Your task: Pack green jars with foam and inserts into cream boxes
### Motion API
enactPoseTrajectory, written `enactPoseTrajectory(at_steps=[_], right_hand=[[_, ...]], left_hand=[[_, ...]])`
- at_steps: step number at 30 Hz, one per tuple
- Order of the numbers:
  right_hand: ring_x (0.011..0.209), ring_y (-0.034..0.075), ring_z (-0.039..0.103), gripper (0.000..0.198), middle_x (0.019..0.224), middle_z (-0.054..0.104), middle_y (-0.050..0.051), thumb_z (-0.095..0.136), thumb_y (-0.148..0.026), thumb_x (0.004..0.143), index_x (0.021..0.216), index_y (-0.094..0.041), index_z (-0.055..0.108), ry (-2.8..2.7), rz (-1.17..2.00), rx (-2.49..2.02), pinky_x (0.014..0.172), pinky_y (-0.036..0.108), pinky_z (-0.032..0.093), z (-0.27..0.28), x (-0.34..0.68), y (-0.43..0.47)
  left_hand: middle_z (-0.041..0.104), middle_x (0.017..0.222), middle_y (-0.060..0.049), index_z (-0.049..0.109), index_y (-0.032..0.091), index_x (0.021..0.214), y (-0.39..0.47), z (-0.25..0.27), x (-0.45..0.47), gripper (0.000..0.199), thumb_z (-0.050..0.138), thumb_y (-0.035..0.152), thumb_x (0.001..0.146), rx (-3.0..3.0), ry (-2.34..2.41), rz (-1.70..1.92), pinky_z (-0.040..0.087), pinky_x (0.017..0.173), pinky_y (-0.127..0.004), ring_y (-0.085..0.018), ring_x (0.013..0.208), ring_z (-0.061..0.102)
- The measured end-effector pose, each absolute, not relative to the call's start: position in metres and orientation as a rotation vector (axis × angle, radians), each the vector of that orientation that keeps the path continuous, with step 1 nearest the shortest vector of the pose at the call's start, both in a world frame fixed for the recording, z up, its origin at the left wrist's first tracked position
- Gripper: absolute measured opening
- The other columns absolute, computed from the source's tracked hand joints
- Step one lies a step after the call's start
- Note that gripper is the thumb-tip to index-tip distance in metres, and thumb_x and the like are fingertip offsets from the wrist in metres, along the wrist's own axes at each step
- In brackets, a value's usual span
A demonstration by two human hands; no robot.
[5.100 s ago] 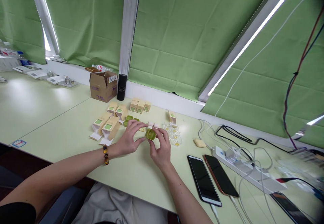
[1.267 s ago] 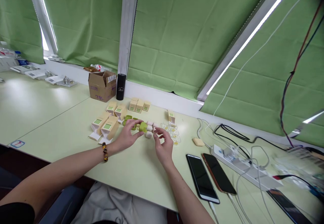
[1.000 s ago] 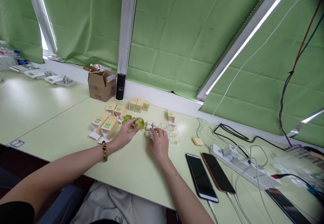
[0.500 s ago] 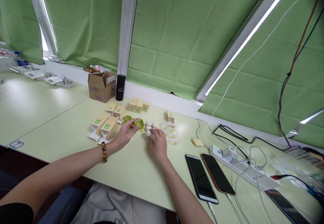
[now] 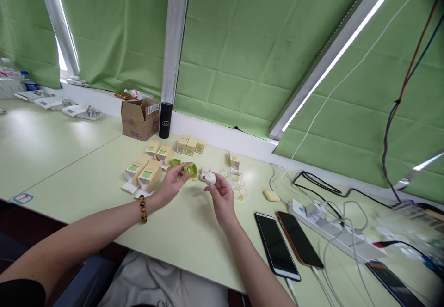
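My left hand (image 5: 171,183), with a beaded bracelet at the wrist, has its thumb and fingers on an olive-green plastic holder (image 5: 191,170) with a round opening. More green pieces (image 5: 174,162) lie just behind its fingers. In my right hand (image 5: 224,198) a small white round piece (image 5: 209,178) is pinched between thumb and fingers, raised above the table. Pinkish-white pieces (image 5: 204,170) sit right behind it, partly hidden. Clear plastic pieces with yellow spots (image 5: 237,186) lie beyond the right hand. Open cream boxes with green labels (image 5: 149,176) lie left of my left hand.
Several smaller cream boxes (image 5: 190,145) stand farther back, and another box (image 5: 234,162) is at the right. A cardboard carton (image 5: 139,124) and black tumbler (image 5: 165,121) are near the wall. Phones (image 5: 277,247), a power strip (image 5: 333,228) and tangled cables occupy the right side.
My right hand has drawn slightly back and turned, lifting the white round piece so that it shows clearly. The left hand has stayed in place on the green holder.
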State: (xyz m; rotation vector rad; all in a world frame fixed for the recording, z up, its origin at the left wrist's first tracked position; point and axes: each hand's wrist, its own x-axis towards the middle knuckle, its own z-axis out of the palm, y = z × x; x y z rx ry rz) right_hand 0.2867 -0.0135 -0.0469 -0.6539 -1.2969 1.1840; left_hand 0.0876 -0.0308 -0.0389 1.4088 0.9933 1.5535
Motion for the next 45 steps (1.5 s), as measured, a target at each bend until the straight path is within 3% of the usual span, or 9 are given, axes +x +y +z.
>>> enactPoseTrajectory(at_steps=[6, 13, 18, 23, 28, 36, 45], right_hand=[[0.115, 0.025, 0.067, 0.045, 0.138, 0.069, 0.01, 0.079, -0.049, 0.088, 0.126, -0.027, 0.07, -1.296, 1.196, -0.614, 0.089, 0.042, 0.063, -0.0373, 0.2896, -0.0215], [0.122, 0.028, 0.068, 0.051, 0.135, 0.07, 0.011, 0.084, -0.045, 0.083, 0.128, -0.026, 0.067, -1.279, 1.157, -0.611, 0.108, 0.053, 0.057, -0.0391, 0.2884, -0.0212], [0.111, 0.027, 0.074, 0.046, 0.119, 0.077, 0.01, 0.09, -0.039, 0.076, 0.114, -0.025, 0.067, -1.272, 1.14, -0.65, 0.099, 0.045, 0.061, -0.0421, 0.2876, -0.0182], [0.105, 0.025, 0.073, 0.042, 0.117, 0.078, 0.01, 0.086, -0.043, 0.08, 0.115, -0.024, 0.073, -1.295, 1.09, -0.7, 0.091, 0.042, 0.062, -0.0407, 0.2869, -0.0205], [0.086, 0.02, 0.071, 0.042, 0.103, 0.078, 0.006, 0.086, -0.043, 0.081, 0.117, -0.024, 0.074, -1.298, 1.091, -0.75, 0.081, 0.037, 0.062, -0.0403, 0.2851, -0.02], [0.069, 0.017, 0.067, 0.037, 0.087, 0.078, 0.005, 0.088, -0.046, 0.078, 0.102, -0.02, 0.076, -1.274, 1.127, -0.778, 0.069, 0.036, 0.061, -0.0407, 0.284, -0.0196], [0.065, 0.015, 0.065, 0.038, 0.084, 0.078, 0.004, 0.089, -0.046, 0.075, 0.098, -0.019, 0.077, -1.282, 1.145, -0.802, 0.066, 0.032, 0.059, -0.038, 0.2803, -0.0232]], left_hand=[[0.072, 0.126, -0.014, 0.067, 0.019, 0.138, -0.0312, -0.0405, 0.0875, 0.057, 0.069, 0.057, 0.095, 1.497, 0.998, 1.483, 0.052, 0.101, -0.041, -0.027, 0.114, 0.065], [0.073, 0.113, -0.012, 0.068, 0.019, 0.135, -0.0314, -0.0384, 0.0891, 0.055, 0.068, 0.057, 0.095, 1.566, 0.986, 1.446, 0.054, 0.093, -0.039, -0.026, 0.107, 0.066], [0.071, 0.114, -0.01, 0.06, 0.02, 0.135, -0.0305, -0.0394, 0.0916, 0.056, 0.069, 0.057, 0.095, 1.505, 0.966, 1.448, 0.054, 0.091, -0.036, -0.023, 0.105, 0.067], [0.07, 0.123, -0.013, 0.065, 0.02, 0.129, -0.0269, -0.0421, 0.0907, 0.051, 0.066, 0.059, 0.096, 1.58, 1.028, 1.477, 0.053, 0.095, -0.038, -0.024, 0.109, 0.066], [0.068, 0.129, -0.013, 0.067, 0.022, 0.13, -0.025, -0.0466, 0.0894, 0.049, 0.065, 0.058, 0.096, 1.654, 1.116, 1.473, 0.053, 0.096, -0.039, -0.024, 0.105, 0.064], [0.066, 0.11, -0.01, 0.072, 0.023, 0.124, -0.0282, -0.0465, 0.0899, 0.048, 0.072, 0.058, 0.09, 1.764, 1.196, 1.454, 0.053, 0.089, -0.038, -0.024, 0.098, 0.061], [0.061, 0.108, -0.009, 0.074, 0.024, 0.121, -0.0328, -0.0434, 0.0916, 0.05, 0.078, 0.059, 0.085, 1.812, 1.231, 1.46, 0.052, 0.094, -0.039, -0.024, 0.099, 0.058]])
